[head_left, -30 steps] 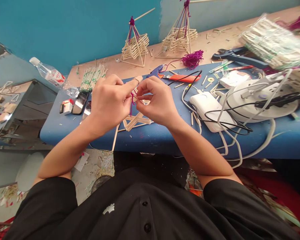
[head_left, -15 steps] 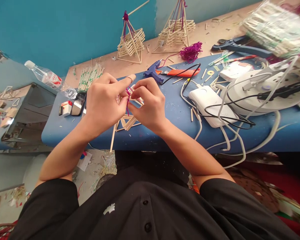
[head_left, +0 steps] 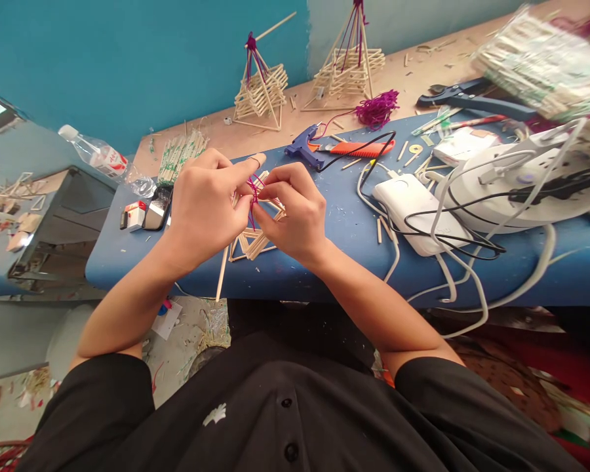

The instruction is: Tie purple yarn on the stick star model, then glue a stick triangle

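Head view is showing both hands meeting just left of the frame's centre, above a blue table. The left hand is pinching purple thread between thumb and bent fingers, its exact grip partly hidden. The right hand is holding the same thread from the other side, thumb and forefinger set narrowly together. Directly below, a small stick frame is apparently resting near the table's front edge, one long stick jutting toward the bottom of the frame.

The sticks are already sitting joined, so the framework is looking well advanced; the thread work is seemingly unfinished, since loose ends are hanging beneath the fingers and no completed knot is showing. At upper centre, a stick model and a taller stick model are standing with purple thread bound at their tops, both seemingly further along. Below the taller one, a tangle of purple yarn is lying near a blue glue gun and an orange-handled tool.
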A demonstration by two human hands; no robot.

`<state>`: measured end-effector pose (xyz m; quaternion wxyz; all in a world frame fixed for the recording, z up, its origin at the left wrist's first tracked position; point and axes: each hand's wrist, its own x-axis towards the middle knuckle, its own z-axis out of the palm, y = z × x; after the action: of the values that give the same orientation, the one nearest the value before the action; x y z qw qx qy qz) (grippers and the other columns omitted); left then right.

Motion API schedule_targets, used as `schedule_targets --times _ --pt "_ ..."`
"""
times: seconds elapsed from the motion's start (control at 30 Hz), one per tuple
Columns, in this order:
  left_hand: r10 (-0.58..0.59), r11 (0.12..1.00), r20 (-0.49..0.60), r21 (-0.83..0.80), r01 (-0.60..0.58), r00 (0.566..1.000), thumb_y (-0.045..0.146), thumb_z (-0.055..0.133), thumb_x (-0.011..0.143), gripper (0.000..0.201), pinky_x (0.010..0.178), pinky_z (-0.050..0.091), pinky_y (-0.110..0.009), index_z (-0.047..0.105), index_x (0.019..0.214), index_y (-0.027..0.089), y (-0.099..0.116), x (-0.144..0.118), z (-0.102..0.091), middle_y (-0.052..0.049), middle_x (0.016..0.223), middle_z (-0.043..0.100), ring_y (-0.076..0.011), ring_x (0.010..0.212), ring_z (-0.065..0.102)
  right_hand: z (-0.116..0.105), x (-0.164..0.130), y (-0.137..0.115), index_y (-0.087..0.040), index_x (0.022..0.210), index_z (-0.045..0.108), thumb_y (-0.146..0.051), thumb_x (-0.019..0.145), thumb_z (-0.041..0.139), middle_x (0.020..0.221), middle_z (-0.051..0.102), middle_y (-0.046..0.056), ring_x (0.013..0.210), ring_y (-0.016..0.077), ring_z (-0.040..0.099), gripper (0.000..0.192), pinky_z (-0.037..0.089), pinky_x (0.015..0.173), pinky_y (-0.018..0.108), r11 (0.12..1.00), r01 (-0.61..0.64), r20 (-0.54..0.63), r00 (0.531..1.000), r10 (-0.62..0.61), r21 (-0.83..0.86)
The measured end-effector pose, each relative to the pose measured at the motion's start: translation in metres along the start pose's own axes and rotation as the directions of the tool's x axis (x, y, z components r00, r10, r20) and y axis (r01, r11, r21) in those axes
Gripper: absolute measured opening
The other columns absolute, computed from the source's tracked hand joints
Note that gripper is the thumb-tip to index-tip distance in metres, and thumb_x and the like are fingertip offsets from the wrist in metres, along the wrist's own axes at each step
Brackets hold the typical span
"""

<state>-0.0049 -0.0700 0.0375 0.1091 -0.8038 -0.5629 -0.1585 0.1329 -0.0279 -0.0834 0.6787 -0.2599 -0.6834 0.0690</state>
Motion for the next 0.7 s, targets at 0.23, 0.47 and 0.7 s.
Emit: schedule_targets --times 0.23,0.47,0.7 --pt "0.003 1.000 -0.001 -0.003 -0.003 1.000 0.015 0.066 0.091 0.049 0.101 0.059 -0.046 0.076 0.138 0.029 -0.003 -0.001 0.000 -0.006 0.097 0.080 -0.0264 0.103 0.072 -0.001 0.002 -0.005 -0.020 0.094 0.067 -0.012 0.100 0.062 0.102 0.071 0.006 0.095 0.0152 0.070 0.012 0.063 0.082 0.033 1.000 0.027 -0.004 1.000 -0.026 0.005" --pt "0.039 0.998 -0.042 -0.047 -0.041 0.998 0.017 0.069 0.093 0.041 0.096 0.061 -0.042 0.076 0.131 0.029 -0.007 -0.007 0.002 -0.001 0.101 0.084 -0.0251 0.103 0.077 -0.014 0.016 -0.012 -0.019 0.093 0.068 -0.010 0.097 0.064 0.101 0.069 0.005 0.091 0.0118 0.067 0.011 0.065 0.073 0.025 0.993 -0.083 0.046 0.996 0.079 0.082" --pt "0.057 0.993 -0.088 -0.098 -0.066 0.995 0.016 0.069 0.092 0.046 0.093 0.062 -0.038 0.071 0.138 0.022 -0.007 -0.010 -0.005 -0.009 0.129 0.079 -0.0240 0.109 0.077 -0.024 0.029 -0.020 -0.019 0.092 0.070 -0.011 0.095 0.067 0.101 0.070 0.003 0.088 0.0101 0.068 0.009 0.064 0.064 0.019 0.987 -0.128 0.085 0.989 0.119 0.099"
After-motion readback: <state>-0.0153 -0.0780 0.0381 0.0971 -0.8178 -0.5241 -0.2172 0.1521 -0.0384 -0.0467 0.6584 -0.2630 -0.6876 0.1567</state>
